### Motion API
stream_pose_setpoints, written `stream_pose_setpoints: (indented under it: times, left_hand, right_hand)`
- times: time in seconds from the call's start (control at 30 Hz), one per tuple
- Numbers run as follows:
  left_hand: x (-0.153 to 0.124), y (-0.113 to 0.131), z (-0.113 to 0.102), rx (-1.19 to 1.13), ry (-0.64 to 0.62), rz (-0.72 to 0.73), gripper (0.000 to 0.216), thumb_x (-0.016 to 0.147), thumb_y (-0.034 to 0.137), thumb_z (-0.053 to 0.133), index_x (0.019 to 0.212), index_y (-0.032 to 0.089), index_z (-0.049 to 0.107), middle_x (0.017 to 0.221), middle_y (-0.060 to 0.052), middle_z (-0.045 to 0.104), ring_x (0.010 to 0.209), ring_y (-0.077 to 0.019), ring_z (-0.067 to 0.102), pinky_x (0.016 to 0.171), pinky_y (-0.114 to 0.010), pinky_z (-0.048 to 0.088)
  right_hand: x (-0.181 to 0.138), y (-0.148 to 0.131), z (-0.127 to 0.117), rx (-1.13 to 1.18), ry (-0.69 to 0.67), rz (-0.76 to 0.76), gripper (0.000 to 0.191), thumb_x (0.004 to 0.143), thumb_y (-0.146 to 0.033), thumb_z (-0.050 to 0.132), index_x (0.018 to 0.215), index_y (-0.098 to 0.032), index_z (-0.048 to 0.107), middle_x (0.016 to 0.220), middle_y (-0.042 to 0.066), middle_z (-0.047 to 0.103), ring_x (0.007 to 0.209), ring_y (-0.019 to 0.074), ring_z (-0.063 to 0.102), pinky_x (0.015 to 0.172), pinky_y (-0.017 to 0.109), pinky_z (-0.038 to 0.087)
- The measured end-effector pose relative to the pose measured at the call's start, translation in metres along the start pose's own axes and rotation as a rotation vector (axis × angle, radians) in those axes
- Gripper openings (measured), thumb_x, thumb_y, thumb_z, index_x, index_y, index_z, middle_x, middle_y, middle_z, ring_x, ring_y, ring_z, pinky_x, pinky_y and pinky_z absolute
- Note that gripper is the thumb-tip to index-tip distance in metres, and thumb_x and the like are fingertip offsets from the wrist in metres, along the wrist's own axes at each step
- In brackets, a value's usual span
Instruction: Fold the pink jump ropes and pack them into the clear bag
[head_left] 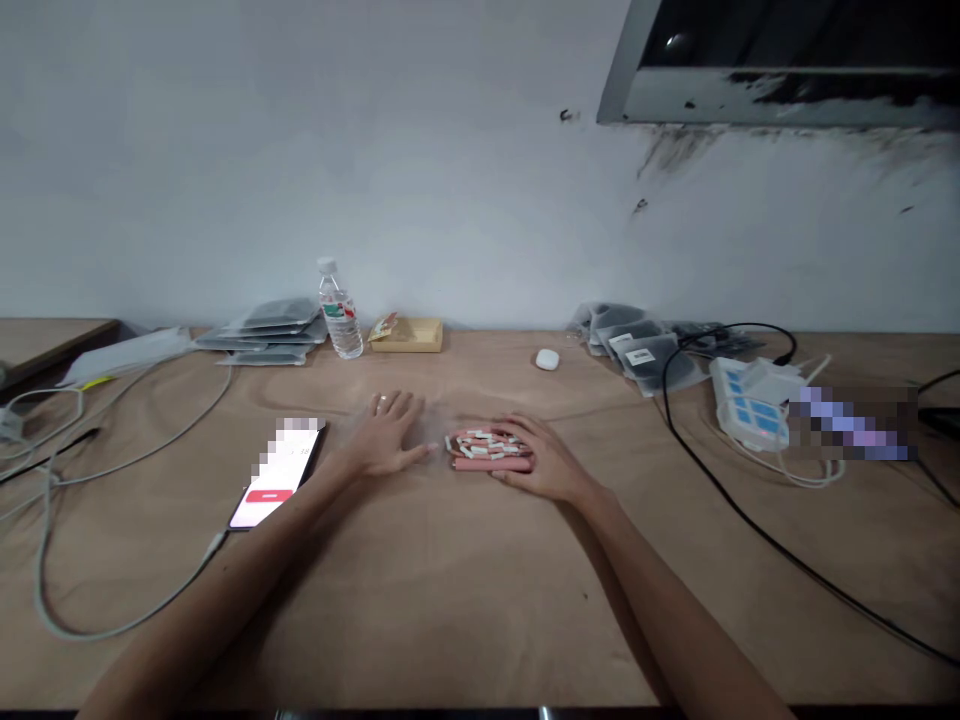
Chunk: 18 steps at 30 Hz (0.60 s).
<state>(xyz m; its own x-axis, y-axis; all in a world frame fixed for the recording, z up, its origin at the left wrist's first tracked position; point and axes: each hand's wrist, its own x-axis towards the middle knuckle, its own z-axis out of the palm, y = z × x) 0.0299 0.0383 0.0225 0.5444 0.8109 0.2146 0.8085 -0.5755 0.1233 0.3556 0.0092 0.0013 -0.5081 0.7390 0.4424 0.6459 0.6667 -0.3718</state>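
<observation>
On the wooden table in front of me lies a small pink thing point(491, 464) with many short white pieces along its top; its exact kind I cannot make out. My right hand point(546, 462) grips its right end, fingers along the far side and thumb on the near side, hiding that end. My left hand point(386, 435) lies palm down to the left of it, fingers spread and nothing held. Something clear, like thin plastic film point(439, 425), shows faintly between this hand and the pink thing.
A lit phone point(277, 475) with a charging cable lies by my left forearm. Along the wall stand a water bottle point(341, 310), a yellow box point(409, 336), a white earbud case point(547, 359) and grey packets point(637, 345). A power strip point(750, 405) and black cable are at right.
</observation>
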Motion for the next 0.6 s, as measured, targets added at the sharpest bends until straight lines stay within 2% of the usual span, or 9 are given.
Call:
stream_pose_setpoints:
  times: [0.1, 0.2, 0.27, 0.4, 0.5, 0.6]
  left_hand:
    - [-0.001, 0.002, 0.001, -0.032, -0.094, 0.053, 0.106, 0.076, 0.083, 0.055, 0.157, 0.021, 0.029, 0.163, -0.020, 0.029, 0.151, -0.0436, 0.021, 0.118, -0.066, 0.014]
    - [-0.002, 0.003, -0.003, -0.029, -0.179, 0.105, 0.124, 0.065, 0.083, 0.066, 0.160, 0.020, 0.019, 0.164, -0.022, 0.023, 0.151, -0.0460, 0.019, 0.117, -0.069, 0.011]
    - [-0.002, 0.004, -0.006, -0.028, -0.179, 0.139, 0.123, 0.065, 0.081, 0.069, 0.160, 0.020, 0.020, 0.161, -0.022, 0.029, 0.148, -0.0453, 0.026, 0.117, -0.068, 0.014]
    - [-0.003, 0.012, -0.008, -0.020, -0.041, 0.144, 0.113, 0.064, 0.082, 0.068, 0.152, 0.019, 0.038, 0.145, -0.020, 0.049, 0.132, -0.0424, 0.045, 0.113, -0.061, 0.028]
    - [-0.003, 0.021, -0.007, -0.010, 0.033, 0.107, 0.108, 0.064, 0.082, 0.069, 0.146, 0.017, 0.044, 0.137, -0.020, 0.053, 0.124, -0.0411, 0.049, 0.110, -0.058, 0.034]
    - [-0.004, 0.027, -0.008, -0.008, 0.045, 0.083, 0.103, 0.065, 0.081, 0.069, 0.144, 0.019, 0.045, 0.136, -0.018, 0.053, 0.123, -0.0400, 0.050, 0.108, -0.057, 0.035]
  right_hand:
    - [0.000, 0.003, 0.000, -0.038, -0.012, -0.008, 0.064, 0.076, -0.044, 0.079, 0.134, -0.027, 0.059, 0.138, 0.012, 0.060, 0.129, 0.0352, 0.053, 0.110, 0.055, 0.042]
    - [-0.001, 0.004, -0.001, -0.045, -0.022, 0.009, 0.064, 0.075, -0.047, 0.079, 0.133, -0.025, 0.061, 0.139, 0.013, 0.059, 0.131, 0.0365, 0.052, 0.110, 0.057, 0.041]
    - [-0.001, 0.005, -0.001, -0.031, -0.030, 0.015, 0.065, 0.076, -0.048, 0.079, 0.134, -0.026, 0.059, 0.140, 0.013, 0.058, 0.133, 0.0363, 0.050, 0.110, 0.057, 0.041]
    - [-0.001, 0.006, 0.000, -0.019, -0.031, 0.010, 0.064, 0.078, -0.047, 0.078, 0.136, -0.028, 0.057, 0.140, 0.012, 0.058, 0.133, 0.0350, 0.051, 0.110, 0.057, 0.042]
    - [-0.002, 0.007, 0.001, -0.028, -0.004, 0.001, 0.064, 0.080, -0.046, 0.077, 0.137, -0.027, 0.057, 0.140, 0.013, 0.058, 0.133, 0.0352, 0.051, 0.111, 0.057, 0.043]
    - [-0.003, 0.005, 0.000, -0.016, 0.009, -0.015, 0.060, 0.083, -0.045, 0.074, 0.138, -0.027, 0.057, 0.141, 0.012, 0.058, 0.133, 0.0345, 0.051, 0.111, 0.056, 0.042]
